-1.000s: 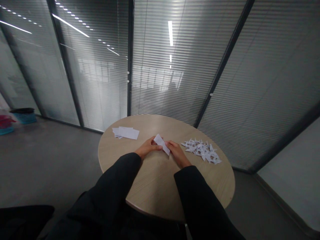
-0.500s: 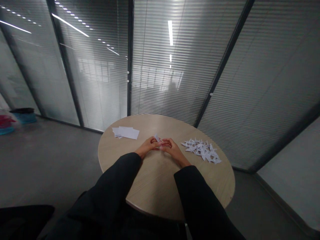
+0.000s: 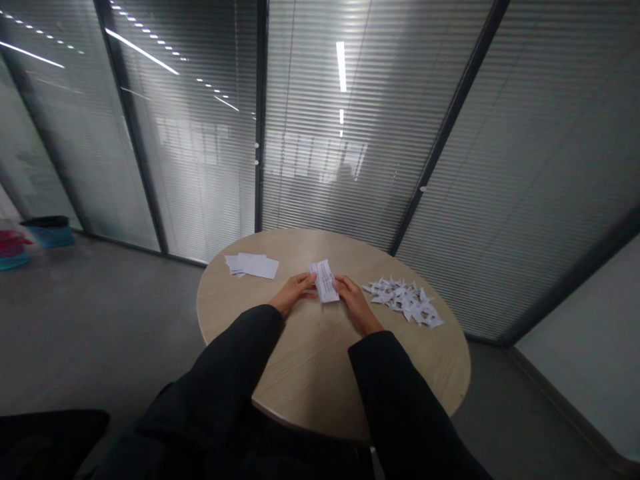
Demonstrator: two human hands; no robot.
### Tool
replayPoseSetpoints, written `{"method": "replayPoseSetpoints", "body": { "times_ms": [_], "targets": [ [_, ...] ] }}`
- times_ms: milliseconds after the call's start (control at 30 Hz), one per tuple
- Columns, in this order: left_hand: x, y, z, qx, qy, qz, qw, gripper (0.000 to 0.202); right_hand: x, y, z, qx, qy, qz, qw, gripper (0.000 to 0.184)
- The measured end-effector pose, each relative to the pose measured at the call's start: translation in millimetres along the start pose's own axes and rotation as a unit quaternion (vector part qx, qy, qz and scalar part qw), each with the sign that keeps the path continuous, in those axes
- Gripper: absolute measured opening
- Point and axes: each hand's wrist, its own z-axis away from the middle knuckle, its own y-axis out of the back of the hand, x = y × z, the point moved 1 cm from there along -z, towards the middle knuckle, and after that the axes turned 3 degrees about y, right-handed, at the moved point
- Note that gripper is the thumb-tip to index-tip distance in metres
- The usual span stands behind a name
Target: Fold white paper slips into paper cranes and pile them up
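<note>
Between my two hands is a small piece of folded paper (image 3: 326,283), white with lines of dark print facing up. My left hand (image 3: 296,292) pinches its left edge, thumb on top. On the other side my right hand (image 3: 355,301) grips the right edge between thumb and fingers. The paper is held above the middle of the round wooden table (image 3: 310,360). To the right of my right hand lies a pile of folded white paper pieces (image 3: 404,301) with pointed ends. Flat white paper sheets (image 3: 257,265) lie beyond my left hand, loosely stacked.
Glass partitions with blinds (image 3: 325,120) stand right behind the table's far edge. On the floor at far left are a blue bin with a black liner (image 3: 53,232) and a red and blue container (image 3: 13,248). A dark object (image 3: 50,433) is at the lower left.
The paper was mostly hidden among my fingers with a tip sticking up. Now it faces up with its print showing, and my hands have moved slightly apart to its two sides.
</note>
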Motion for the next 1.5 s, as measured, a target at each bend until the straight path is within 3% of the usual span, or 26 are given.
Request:
{"method": "replayPoseSetpoints", "body": {
  "times_ms": [133, 300, 567, 900, 1067, 1233, 1400, 1500],
  "targets": [
    [-0.7, -0.6, -0.2, 0.025, 0.027, 0.038, 0.999, 0.044, 6.0, 4.6, -2.3, 0.057, 0.013, 0.011, 0.998, 0.034],
    [-6.2, 2.0, -3.5, 0.051, 0.050, 0.061, 0.996, 0.026, 7.7, 5.0, -1.2, 0.054, -0.006, -0.017, 0.998, 0.029],
    [-6.5, -0.9, -3.2, 0.004, 0.022, 0.083, 0.996, 0.047, 6.4, 5.7, -1.5, 0.076, -0.016, -0.018, 0.997, 0.024],
    [-8.4, 1.1, -4.5, -0.005, 0.061, 0.077, 0.995, 0.026, 5.3, 5.9, -0.4, 0.093, -0.033, -0.030, 0.995, 0.024],
    [-0.2, -4.4, 1.3, -0.034, 0.079, 0.075, 0.993, 0.033, 8.6, 7.8, -3.2, 0.093, -0.026, -0.033, 0.995, 0.028],
    [-1.0, -7.0, 5.1, -0.067, 0.092, 0.061, 0.992, 0.048, 18.3, 11.9, -7.6, 0.119, 0.028, 0.048, 0.991, 0.032],
    [-4.9, -7.6, 2.5, -0.088, 0.055, 0.048, 0.993, 0.060, 14.5, 9.9, -3.1, 0.081, 0.073, 0.194, 0.975, 0.028],
    [-2.7, -6.2, 2.2, -0.065, 0.041, 0.021, 0.997, 0.059, 8.5, 8.2, -0.2, 0.055, 0.101, 0.250, 0.961, 0.027]
  ]
}}
